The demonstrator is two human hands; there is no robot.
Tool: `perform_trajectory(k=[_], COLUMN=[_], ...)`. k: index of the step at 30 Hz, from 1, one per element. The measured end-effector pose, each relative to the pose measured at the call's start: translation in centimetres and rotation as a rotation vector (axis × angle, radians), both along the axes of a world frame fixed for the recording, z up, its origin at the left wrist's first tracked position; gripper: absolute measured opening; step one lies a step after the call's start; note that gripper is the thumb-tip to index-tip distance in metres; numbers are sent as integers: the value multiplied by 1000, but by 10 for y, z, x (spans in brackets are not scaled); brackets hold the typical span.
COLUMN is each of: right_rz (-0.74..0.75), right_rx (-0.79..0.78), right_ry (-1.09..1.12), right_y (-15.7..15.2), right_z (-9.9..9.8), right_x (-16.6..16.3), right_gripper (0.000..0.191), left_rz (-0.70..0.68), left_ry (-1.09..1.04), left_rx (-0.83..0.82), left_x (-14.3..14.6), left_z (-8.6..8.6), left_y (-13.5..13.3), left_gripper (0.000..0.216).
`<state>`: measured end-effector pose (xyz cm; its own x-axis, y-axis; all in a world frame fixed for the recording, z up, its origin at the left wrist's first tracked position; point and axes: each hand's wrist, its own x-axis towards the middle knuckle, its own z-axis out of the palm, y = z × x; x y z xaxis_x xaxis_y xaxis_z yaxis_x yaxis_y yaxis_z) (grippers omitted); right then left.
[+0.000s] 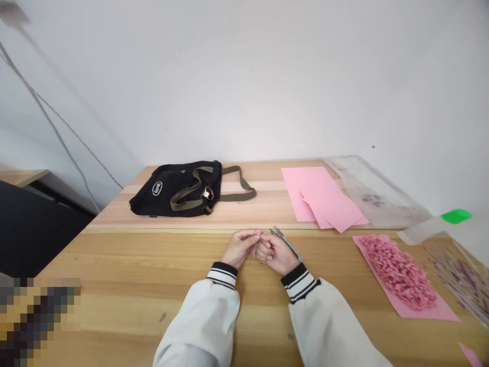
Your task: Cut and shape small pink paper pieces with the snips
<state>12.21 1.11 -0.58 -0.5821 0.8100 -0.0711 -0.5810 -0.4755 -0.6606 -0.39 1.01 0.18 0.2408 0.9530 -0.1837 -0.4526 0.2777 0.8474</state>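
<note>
Above the middle of the table my two hands meet, fingertips together. Thumb and finger of my left hand (240,247) pinch a small pink piece (259,232), possibly crumpled or twisted paper; its exact kind is too small to tell. My right hand (280,253) is closed, its fingers curled in, with thumb and forefinger tips at the same piece. Just beyond the right hand lie small blue-handled snips (284,238), blades pointing away to the left and partly covered by that hand.
At the right, a heap of small pink pieces (401,272) rests on a pink sheet (416,312). Further back lie several pink sheets (309,188) and clear plastic bags (367,178). Thin purplish strips (464,278) are at the far right. A black bag (171,191) bearing a watch (207,193) lies back left.
</note>
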Motion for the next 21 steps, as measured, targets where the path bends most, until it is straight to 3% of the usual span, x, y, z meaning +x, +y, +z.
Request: perform_trajectory(k=[9, 15, 21], right_rz=[17, 5, -12], right_rx=[6, -19, -32], right_ry=[-20, -26, -41], right_y=[1, 1, 0], right_z=[-1, 1, 2], right_x=[1, 1, 0], right_gripper=[44, 40, 41], left_rz=[65, -17, -1], left_ry=[-66, -58, -98], left_rx=[-71, -46, -73], left_x=[2, 1, -1], left_z=[4, 4, 1], left_y=[1, 1, 2], left_gripper=[38, 38, 34])
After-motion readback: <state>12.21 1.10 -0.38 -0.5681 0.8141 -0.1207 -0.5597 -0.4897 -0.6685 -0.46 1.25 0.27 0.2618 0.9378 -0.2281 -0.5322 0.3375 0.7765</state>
